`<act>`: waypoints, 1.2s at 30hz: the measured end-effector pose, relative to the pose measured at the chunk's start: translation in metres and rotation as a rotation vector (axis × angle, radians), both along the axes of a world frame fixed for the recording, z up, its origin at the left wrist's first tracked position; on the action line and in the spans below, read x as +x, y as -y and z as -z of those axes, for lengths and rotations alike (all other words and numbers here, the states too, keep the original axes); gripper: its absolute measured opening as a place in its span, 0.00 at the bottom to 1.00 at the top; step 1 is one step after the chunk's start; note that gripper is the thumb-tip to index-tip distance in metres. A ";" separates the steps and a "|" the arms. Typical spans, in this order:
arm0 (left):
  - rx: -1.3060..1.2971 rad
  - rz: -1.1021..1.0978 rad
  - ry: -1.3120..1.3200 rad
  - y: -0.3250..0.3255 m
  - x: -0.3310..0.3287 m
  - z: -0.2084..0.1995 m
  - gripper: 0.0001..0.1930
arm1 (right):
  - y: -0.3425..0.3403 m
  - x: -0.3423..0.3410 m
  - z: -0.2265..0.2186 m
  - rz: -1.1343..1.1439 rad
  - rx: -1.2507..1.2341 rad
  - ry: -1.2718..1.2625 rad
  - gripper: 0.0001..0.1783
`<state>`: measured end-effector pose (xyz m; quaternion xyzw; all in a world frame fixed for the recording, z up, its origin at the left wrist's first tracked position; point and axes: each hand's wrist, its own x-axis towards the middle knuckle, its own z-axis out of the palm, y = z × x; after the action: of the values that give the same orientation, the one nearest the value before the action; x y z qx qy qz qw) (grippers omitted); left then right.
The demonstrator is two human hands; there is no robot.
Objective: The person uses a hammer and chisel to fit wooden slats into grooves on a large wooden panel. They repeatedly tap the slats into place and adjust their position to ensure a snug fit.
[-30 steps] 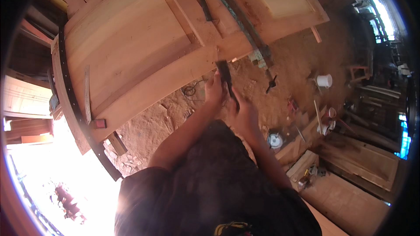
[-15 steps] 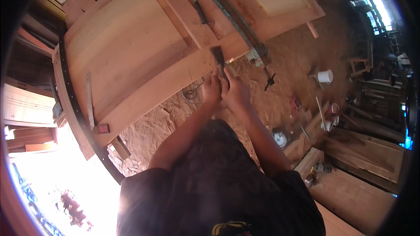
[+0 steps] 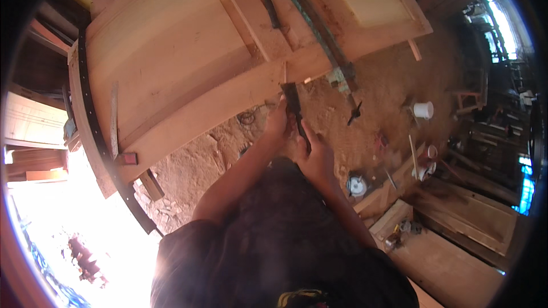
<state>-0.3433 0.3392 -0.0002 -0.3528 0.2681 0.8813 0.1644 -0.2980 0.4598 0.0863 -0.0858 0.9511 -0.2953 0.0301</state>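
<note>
Dark flat tool (image 3: 295, 108): long axis runs from grip up to door panel's (image 3: 188, 74) lower edge; left hand (image 3: 278, 125) nearer tip, right hand (image 3: 315, 157) behind, both apparently closed round it

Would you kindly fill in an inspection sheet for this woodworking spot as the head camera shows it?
Surface: large pale wooden panelled door lying flat above a sandy dirt floor.
Job's things: long dark flat hand tool, its tip at the door's near edge.
Clutter: hammer and long metal bar clamp on the door; white bucket, small round tin and planks on the floor.
Grippers: left hand and right hand both grip the tool.
Cables: dark coiled cord on the floor under the door's edge.
Surroundings: stacked timber at the right; bright daylight at lower left.
</note>
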 end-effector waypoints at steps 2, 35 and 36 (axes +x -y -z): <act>-0.018 0.013 0.005 -0.004 -0.002 -0.001 0.17 | -0.001 0.004 -0.003 0.003 0.024 -0.015 0.24; -0.344 0.038 -0.080 0.001 -0.002 -0.008 0.22 | -0.017 0.002 -0.039 -0.016 -0.030 0.185 0.23; -0.337 0.037 -0.082 0.004 -0.009 -0.008 0.22 | -0.015 -0.001 -0.040 -0.031 -0.077 0.161 0.23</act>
<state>-0.3527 0.3351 0.0082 -0.3339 0.4252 0.8343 0.1081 -0.2986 0.4751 0.1258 -0.0777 0.9321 -0.3369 0.1079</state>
